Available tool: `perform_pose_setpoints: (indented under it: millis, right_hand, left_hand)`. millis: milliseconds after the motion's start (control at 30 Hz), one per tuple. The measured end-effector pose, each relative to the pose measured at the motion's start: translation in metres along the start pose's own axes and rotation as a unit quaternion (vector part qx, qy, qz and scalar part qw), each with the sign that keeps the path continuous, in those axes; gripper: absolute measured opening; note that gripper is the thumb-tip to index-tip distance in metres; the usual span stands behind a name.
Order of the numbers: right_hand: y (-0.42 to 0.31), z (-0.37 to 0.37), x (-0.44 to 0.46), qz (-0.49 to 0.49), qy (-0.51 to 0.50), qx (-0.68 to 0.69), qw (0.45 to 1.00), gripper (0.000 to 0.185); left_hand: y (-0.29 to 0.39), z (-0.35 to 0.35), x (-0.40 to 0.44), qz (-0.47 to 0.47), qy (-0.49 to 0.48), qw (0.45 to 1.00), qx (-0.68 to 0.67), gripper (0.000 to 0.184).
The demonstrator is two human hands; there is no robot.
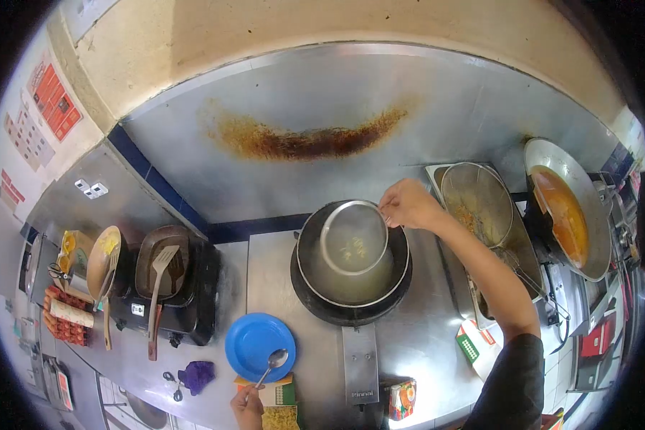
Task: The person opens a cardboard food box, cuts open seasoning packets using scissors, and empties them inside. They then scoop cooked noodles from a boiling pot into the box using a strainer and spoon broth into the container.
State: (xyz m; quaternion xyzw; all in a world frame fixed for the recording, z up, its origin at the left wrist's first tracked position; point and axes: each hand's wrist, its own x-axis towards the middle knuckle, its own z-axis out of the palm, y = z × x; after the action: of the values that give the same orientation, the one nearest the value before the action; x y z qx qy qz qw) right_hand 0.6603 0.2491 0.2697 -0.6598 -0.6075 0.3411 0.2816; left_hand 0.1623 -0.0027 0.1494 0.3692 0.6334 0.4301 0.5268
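My right hand is closed on the right edge of a round, metal-rimmed strainer, which looks like fine mesh. Small pale-yellow food pieces show in its middle. The strainer is tilted over a dark wok with cloudy, steaming liquid in it; the wok sits on a single burner. At the lower left, my left hand grips the handle of a metal spoon. The spoon's bowl lies over a blue plate. Beneath that hand is an open box of yellow pasta, partly out of frame.
On the left, a black stove carries pans with spatulas. An egg tray stands farther left. A purple cloth and scissors lie near the plate. To the right are a wire skimmer and a wok of orange oil.
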Motion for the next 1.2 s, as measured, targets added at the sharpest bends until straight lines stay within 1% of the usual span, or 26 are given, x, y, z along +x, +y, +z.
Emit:
perform_pose_setpoints:
  millis: [33, 67, 100, 133, 200, 233, 267, 300, 333, 400, 433, 467, 500, 633, 667, 733, 767, 800, 833, 867, 900, 933, 1000, 1133, 1167, 1200]
  right_hand:
    - [-0.007, -0.001, -0.005, 0.001, -0.001, 0.001, 1.000, 0.015]
    - [-0.017, 0.001, -0.010, -0.045, 0.049, -0.155, 0.986, 0.018]
    - [-0.023, 0.006, -0.013, -0.090, 0.097, -0.306, 0.943, 0.020]
    - [-0.025, 0.012, -0.014, -0.089, 0.096, -0.306, 0.943, 0.020]
    - [-0.030, 0.025, -0.015, -0.029, 0.113, -0.351, 0.929, 0.019]
    - [-0.032, 0.031, -0.014, -0.030, 0.114, -0.351, 0.929, 0.019]
    - [-0.032, 0.038, -0.012, -0.018, 0.132, -0.350, 0.927, 0.014]
    - [-0.032, 0.042, -0.010, -0.005, 0.149, -0.348, 0.926, 0.010]
    - [-0.033, 0.044, -0.008, -0.006, 0.149, -0.349, 0.925, 0.010]
    - [-0.036, 0.046, -0.001, 0.010, 0.113, -0.338, 0.934, 0.011]
    - [-0.029, 0.050, 0.005, 0.009, 0.113, -0.340, 0.934, 0.011]
    - [-0.018, 0.055, 0.015, 0.030, 0.039, -0.312, 0.949, 0.015]
    - [-0.017, 0.057, 0.021, 0.051, -0.034, -0.283, 0.957, 0.019]
    - [-0.006, 0.072, 0.023, 0.031, -0.019, -0.275, 0.961, 0.017]
    - [0.009, 0.071, 0.026, 0.019, -0.017, -0.201, 0.979, 0.014]
    - [0.010, 0.070, 0.019, 0.002, -0.015, -0.130, 0.991, 0.011]
    - [0.001, 0.068, 0.009, 0.053, -0.009, -0.035, 0.998, 0.012]
    - [-0.006, 0.068, 0.000, 0.103, -0.004, 0.060, 0.993, 0.014]
    - [-0.004, 0.069, -0.003, 0.099, -0.003, 0.058, 0.993, 0.014]
    - [0.002, 0.069, -0.005, 0.098, 0.001, 0.089, 0.991, 0.016]
    - [0.005, 0.068, -0.009, 0.098, 0.005, 0.121, 0.988, 0.019]
    - [0.008, 0.068, -0.014, 0.095, 0.007, 0.120, 0.988, 0.019]
    - [0.010, 0.065, -0.026, 0.110, 0.032, 0.215, 0.970, 0.019]
    - [0.015, 0.047, -0.038, 0.067, 0.046, 0.192, 0.978, 0.016]
    - [0.017, 0.039, -0.039, -0.016, 0.094, 0.058, 0.994, 0.016]
    - [0.008, 0.033, -0.042, -0.097, 0.138, -0.076, 0.983, 0.015]
  left_hand:
    - [-0.007, -0.003, 0.004, 0.003, 0.004, 1.000, 0.021, 0.020]
    - [-0.008, -0.003, 0.006, 0.006, 0.009, 0.999, 0.043, 0.021]
    - [-0.008, -0.003, 0.007, 0.004, 0.009, 0.999, 0.044, 0.021]
    - [-0.008, -0.001, 0.009, 0.001, -0.004, 0.999, 0.041, 0.021]
    - [-0.002, 0.004, 0.011, 0.001, -0.018, 0.999, 0.039, 0.022]
    - [0.000, 0.009, 0.011, 0.002, -0.020, 1.000, 0.023, 0.021]
    - [0.002, 0.010, 0.010, 0.002, -0.022, 1.000, 0.007, 0.021]
    - [-0.001, 0.008, 0.011, 0.003, -0.022, 1.000, 0.006, 0.021]
    - [-0.007, 0.006, 0.012, 0.011, -0.020, 1.000, 0.012, 0.021]
    - [-0.012, 0.002, 0.014, 0.020, -0.018, 1.000, 0.016, 0.021]
    - [-0.013, 0.000, 0.014, 0.000, -0.018, 1.000, 0.007, 0.021]
    - [-0.014, -0.001, 0.015, -0.019, -0.020, 1.000, -0.003, 0.020]
    - [-0.019, -0.002, 0.016, -0.016, -0.020, 1.000, -0.006, 0.020]
    - [-0.034, -0.008, 0.015, 0.003, -0.010, 1.000, -0.008, 0.019]
    - [-0.035, -0.008, 0.015, 0.011, -0.009, 1.000, -0.007, 0.019]
    - [-0.023, -0.009, 0.011, 0.011, -0.015, 1.000, -0.005, 0.020]
    - [-0.020, -0.009, 0.008, 0.007, -0.021, 1.000, 0.001, 0.021]
    - [-0.021, -0.011, 0.007, 0.009, -0.020, 1.000, -0.003, 0.021]
    - [-0.023, -0.013, 0.006, 0.019, -0.022, 0.999, 0.014, 0.021]
    - [-0.025, -0.015, 0.006, 0.029, -0.023, 0.999, 0.031, 0.022]
    - [-0.025, -0.017, 0.004, 0.032, -0.023, 0.999, 0.028, 0.022]
    - [-0.025, -0.019, 0.002, 0.034, -0.027, 0.999, 0.024, 0.022]
    - [-0.022, -0.021, -0.004, 0.038, -0.032, 0.999, 0.019, 0.022]
    - [-0.022, -0.029, -0.012, 0.059, -0.035, 0.998, 0.009, 0.023]
    - [-0.024, -0.032, -0.014, 0.058, -0.041, 0.997, 0.006, 0.024]
    - [-0.021, -0.033, -0.019, 0.057, -0.041, 0.998, 0.007, 0.024]
